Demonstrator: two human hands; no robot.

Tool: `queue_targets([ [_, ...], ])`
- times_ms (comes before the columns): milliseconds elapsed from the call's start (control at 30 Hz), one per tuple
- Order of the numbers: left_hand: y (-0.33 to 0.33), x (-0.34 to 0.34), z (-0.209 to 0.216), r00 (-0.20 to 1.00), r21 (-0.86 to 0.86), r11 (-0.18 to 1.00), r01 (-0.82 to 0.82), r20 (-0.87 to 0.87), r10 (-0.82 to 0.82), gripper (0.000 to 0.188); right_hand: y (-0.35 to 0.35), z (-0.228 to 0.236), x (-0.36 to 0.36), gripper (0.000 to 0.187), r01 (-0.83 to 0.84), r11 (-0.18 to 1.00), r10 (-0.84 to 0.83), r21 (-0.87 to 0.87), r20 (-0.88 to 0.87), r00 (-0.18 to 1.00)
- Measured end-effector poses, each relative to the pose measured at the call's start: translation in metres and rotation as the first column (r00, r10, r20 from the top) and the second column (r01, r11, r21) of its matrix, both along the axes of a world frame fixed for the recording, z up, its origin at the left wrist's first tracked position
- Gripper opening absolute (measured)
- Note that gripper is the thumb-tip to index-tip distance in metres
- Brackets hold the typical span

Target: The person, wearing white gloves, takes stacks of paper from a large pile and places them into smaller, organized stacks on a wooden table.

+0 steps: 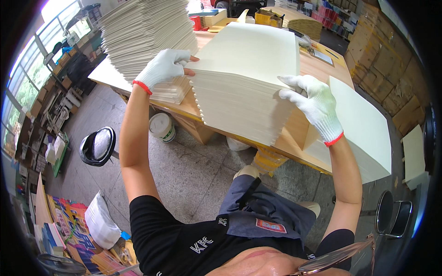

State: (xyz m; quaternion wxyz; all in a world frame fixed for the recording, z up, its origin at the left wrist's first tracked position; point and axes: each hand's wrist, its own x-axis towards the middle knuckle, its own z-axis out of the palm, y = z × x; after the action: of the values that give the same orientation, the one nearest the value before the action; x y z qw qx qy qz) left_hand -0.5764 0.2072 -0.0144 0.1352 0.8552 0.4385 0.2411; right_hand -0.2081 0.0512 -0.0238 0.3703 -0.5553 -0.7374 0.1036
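A tall stack of cream-white paper sheets stands on the table in front of me, its near side and slightly uneven edges showing. My left hand, in a white knit glove with a red cuff and bare thumb and index tips, grips the stack's left edge near the top. At the near right corner, my right hand, gloved the same way, holds the stack's edge with thumb and finger a little apart. Between them the two hands clasp the stack from its sides. The undersides of the fingers are partly hidden.
Left of it rises a taller, uneven paper stack; another white stack sits at the right. The wooden table also bears a yellow box. Below are a white bucket and a black stool. Cardboard boxes stand far right.
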Motion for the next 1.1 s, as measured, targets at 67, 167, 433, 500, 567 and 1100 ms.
queue_targets([
  [67,-0.005,0.005,0.007,1.0,-0.074,0.997,-0.023,0.014,0.024,0.035,0.002,-0.003,0.002,0.043,-0.003,1.0,0.003,0.018,-0.007,1.0],
  [167,0.0,0.005,0.008,0.999,-0.115,0.993,-0.034,0.022,0.037,0.031,0.001,-0.002,0.001,0.043,0.003,1.0,-0.003,0.01,-0.006,1.0],
  [433,0.0,0.007,0.012,0.999,-0.123,0.992,0.035,0.043,-0.03,0.035,0.002,-0.005,0.002,0.042,0.015,1.0,-0.015,0.024,0.01,1.0],
  [500,-0.001,0.006,0.012,0.999,-0.127,0.992,0.015,0.034,-0.011,0.037,0.004,-0.007,0.002,0.041,0.002,0.999,-0.002,0.037,0.003,1.0],
  [567,-0.001,0.007,0.012,1.0,-0.142,0.99,-0.014,0.022,0.018,0.038,0.003,-0.007,0.002,0.04,0.002,0.999,-0.003,0.04,0.004,1.0],
  [1100,-0.025,0.001,0.014,0.977,0.068,0.991,-0.114,-0.171,0.124,0.042,-0.012,-0.044,-0.002,0.051,0.025,0.865,-0.269,0.501,0.421,0.867],
])
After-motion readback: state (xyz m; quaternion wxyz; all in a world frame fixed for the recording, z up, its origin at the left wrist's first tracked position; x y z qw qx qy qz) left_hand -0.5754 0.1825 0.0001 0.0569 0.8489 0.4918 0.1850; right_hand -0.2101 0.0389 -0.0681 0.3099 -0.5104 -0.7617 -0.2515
